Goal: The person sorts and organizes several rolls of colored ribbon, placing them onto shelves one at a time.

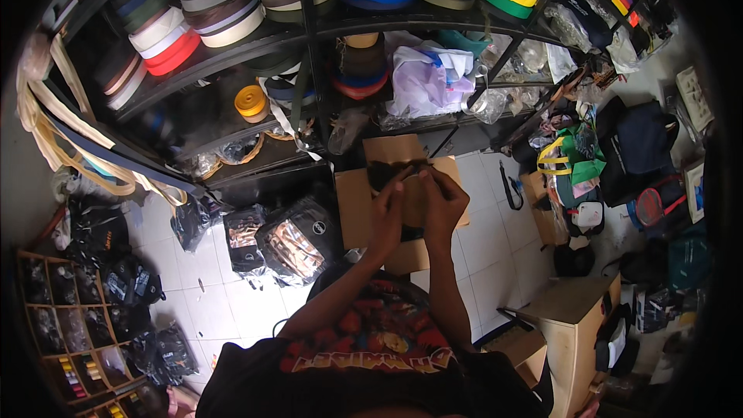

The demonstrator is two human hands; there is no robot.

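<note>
Over an open cardboard box (pixel 354 205), my two hands come together with fingertips almost meeting. My left hand (pixel 387 209) is closed in a pinch, thumb against fingers. My right hand (pixel 441 201) is pinched the same way beside it. Dark material shows around the fingertips, and a brownish patch lies between the palms. Whether that is a held piece or the box's contents cannot be made out. The box's flaps stand spread on several sides, and dark contents show inside it.
Shelves ahead carry many webbing rolls, including a red roll (pixel 172 51) and a yellow roll (pixel 251 101). Plastic-wrapped black packages (pixel 298 240) lie on the tiled floor at left. Bags (pixel 638 135) crowd the right side. A wooden cabinet (pixel 569 302) stands near my right.
</note>
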